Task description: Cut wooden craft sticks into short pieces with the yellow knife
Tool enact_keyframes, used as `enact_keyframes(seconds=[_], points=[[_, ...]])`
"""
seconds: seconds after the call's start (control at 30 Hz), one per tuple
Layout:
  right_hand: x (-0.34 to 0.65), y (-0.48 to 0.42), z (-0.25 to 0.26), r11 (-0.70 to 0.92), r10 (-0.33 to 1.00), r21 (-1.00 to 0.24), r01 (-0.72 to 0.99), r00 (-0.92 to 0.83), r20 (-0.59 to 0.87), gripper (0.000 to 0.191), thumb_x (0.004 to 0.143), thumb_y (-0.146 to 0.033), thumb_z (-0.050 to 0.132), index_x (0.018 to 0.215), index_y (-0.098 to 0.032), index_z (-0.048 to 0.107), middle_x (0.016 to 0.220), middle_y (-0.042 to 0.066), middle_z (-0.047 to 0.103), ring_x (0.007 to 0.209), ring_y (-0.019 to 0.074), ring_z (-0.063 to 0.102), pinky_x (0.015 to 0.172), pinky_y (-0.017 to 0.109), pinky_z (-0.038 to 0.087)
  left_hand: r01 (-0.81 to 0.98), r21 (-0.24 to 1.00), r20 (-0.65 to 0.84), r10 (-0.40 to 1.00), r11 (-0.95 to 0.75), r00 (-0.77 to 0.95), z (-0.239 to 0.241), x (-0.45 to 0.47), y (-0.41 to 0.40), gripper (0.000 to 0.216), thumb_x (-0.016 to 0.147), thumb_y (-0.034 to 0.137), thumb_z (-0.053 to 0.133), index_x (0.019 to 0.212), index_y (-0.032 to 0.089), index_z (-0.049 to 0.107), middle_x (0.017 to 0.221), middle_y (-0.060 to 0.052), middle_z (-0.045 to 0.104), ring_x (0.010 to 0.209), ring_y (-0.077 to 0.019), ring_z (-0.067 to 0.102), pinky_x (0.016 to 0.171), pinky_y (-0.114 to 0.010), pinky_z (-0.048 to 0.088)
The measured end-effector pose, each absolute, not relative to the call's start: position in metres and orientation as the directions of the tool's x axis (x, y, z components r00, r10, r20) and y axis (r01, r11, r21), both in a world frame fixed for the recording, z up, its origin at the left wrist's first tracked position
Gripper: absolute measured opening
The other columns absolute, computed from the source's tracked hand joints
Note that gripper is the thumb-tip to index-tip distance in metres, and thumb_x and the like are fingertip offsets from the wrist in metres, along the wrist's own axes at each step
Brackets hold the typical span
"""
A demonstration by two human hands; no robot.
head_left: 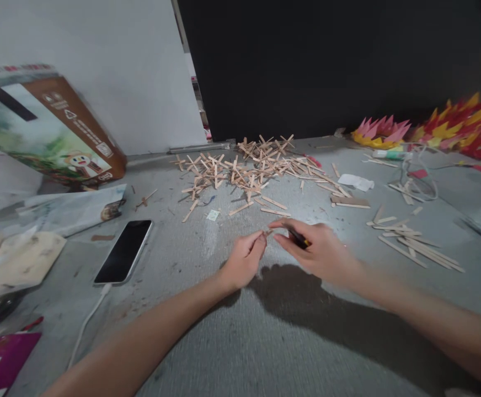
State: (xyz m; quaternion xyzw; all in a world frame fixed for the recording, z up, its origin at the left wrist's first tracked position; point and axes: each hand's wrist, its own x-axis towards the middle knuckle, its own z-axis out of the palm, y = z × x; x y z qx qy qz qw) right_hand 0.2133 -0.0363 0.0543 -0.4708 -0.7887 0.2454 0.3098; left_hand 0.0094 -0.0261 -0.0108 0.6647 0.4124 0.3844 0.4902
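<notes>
Near the middle of the table, my left hand (pixel 245 257) is closed in a pinch on a small piece of wooden stick (pixel 267 234). Opposite it, my right hand (pixel 321 251) curls around a black tool with a yellow part (pixel 298 237); its working end is hidden, so its kind is unclear. The thumb and forefinger of that hand reach to the stick piece, and whether they touch it cannot be made out. Beyond both hands lies a heap of crossed wooden craft sticks (pixel 251 171). Loose craft sticks (pixel 422 242) are scattered to the right.
At left a phone (pixel 123 252) lies on its charging cable, beside plastic packaging (pixel 21 253) and a printed box (pixel 70 132). A black panel (pixel 331 66) closes off the back. Pink and yellow paper petals (pixel 383 131) and a clear bundled cord (pixel 420 176) sit at right.
</notes>
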Motion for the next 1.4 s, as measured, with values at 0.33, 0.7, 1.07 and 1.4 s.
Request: enact_keyframes(seconds=[0.33, 0.7, 1.07, 1.4], points=[[0.214, -0.037, 0.027, 0.638, 0.766, -0.414, 0.649, -0.483, 0.424, 0.034, 0.108, -0.033, 0.048, 0.132, -0.024, 0.07, 0.115, 0.008, 0.08, 0.085, 0.0214, 0.077, 0.076, 0.034, 0.057, 0.213, 0.95, 0.131, 0.911, -0.228, 0.39, -0.008, 0.011, -0.028, 0.041, 0.105, 0.048, 0.036, 0.075, 0.021, 0.042, 0.064, 0.004, 0.038, 0.062, -0.0131, 0.037, 0.059, -0.027, 0.032], [0.222, -0.038, 0.004, 0.684, 0.721, -0.368, 0.629, -0.511, 0.467, 0.029, 0.1, -0.021, 0.058, 0.125, -0.026, 0.072, 0.11, 0.006, 0.082, 0.09, 0.0232, 0.079, 0.077, 0.035, 0.059, 0.235, 0.947, 0.098, 0.893, -0.219, 0.439, -0.004, 0.012, -0.03, 0.042, 0.106, 0.046, 0.035, 0.072, 0.021, 0.042, 0.061, 0.005, 0.038, 0.058, -0.012, 0.036, 0.059, -0.028, 0.03], [0.212, -0.038, 0.02, 0.544, 0.836, -0.521, 0.657, -0.375, 0.401, 0.026, 0.105, -0.04, 0.054, 0.103, -0.023, 0.074, 0.088, 0.006, 0.08, 0.065, 0.0177, 0.07, 0.066, 0.03, 0.051, 0.291, 0.917, 0.121, 0.886, -0.272, 0.447, -0.001, 0.012, -0.029, 0.041, 0.107, 0.041, 0.035, 0.072, 0.022, 0.037, 0.062, 0.005, 0.035, 0.06, -0.0121, 0.035, 0.061, -0.028, 0.028], [0.214, -0.032, 0.037, 0.463, 0.881, -0.541, 0.702, -0.431, 0.195, 0.017, 0.104, -0.035, 0.057, 0.102, -0.023, 0.069, 0.07, 0.0, 0.072, 0.054, 0.0151, 0.06, 0.057, 0.027, 0.035, 0.414, 0.847, 0.106, 0.87, -0.332, 0.481, 0.0, 0.011, -0.028, 0.027, 0.101, 0.026, 0.038, 0.074, 0.021, 0.041, 0.067, 0.004, 0.046, 0.065, -0.0133, 0.045, 0.066, -0.027, 0.031]])
